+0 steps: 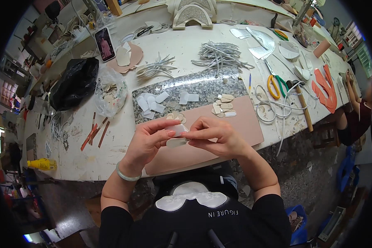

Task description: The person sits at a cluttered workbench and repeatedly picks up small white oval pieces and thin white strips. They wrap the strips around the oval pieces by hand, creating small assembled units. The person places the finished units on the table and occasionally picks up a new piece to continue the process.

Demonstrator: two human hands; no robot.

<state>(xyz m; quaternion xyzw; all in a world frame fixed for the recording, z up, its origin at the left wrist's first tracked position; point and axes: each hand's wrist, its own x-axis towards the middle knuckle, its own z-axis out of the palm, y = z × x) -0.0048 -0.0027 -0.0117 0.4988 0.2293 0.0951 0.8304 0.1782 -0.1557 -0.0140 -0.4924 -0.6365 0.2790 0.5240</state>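
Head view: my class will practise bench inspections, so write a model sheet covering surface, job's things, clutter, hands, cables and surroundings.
Surface: stained white worktable; on it a speckled grey slab, with a pink sheet at its near side.
Job's things: white tabs on the slab; beige pieces to their right.
Clutter: black bag, clear bag, phone, scissors, hammer, yellow bottle.
Hands: left hand and right hand hold a translucent white piece between their fingertips.
Cables: pale cord looped near the hammer; whether it is electrical cannot be told.
Surroundings: another person at the right; blue basket on the floor.
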